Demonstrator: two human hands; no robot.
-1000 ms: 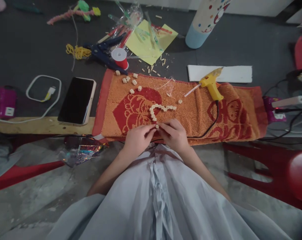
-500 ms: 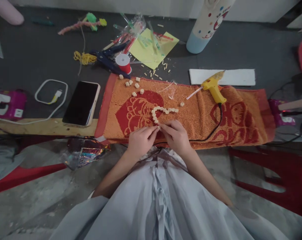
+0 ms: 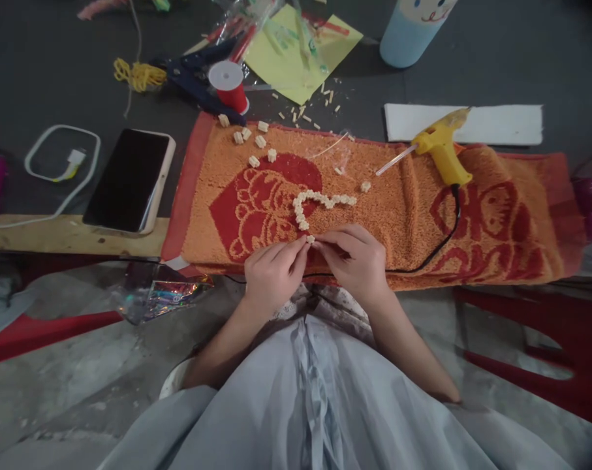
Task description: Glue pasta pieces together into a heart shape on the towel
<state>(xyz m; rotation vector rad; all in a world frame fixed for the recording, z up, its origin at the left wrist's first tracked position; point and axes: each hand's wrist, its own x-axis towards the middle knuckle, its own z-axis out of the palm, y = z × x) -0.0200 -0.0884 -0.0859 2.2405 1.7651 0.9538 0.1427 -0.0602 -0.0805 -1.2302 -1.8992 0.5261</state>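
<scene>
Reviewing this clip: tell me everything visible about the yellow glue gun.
The yellow glue gun lies on its side, mostly on the orange towel, its nozzle end over the white strip. The body looks like plastic. A clear stick protrudes from the back, toward the picture's left, and a black cord leaves the handle, curving across the towel. No hand touches it; whether it is hot doesn't show.
</scene>
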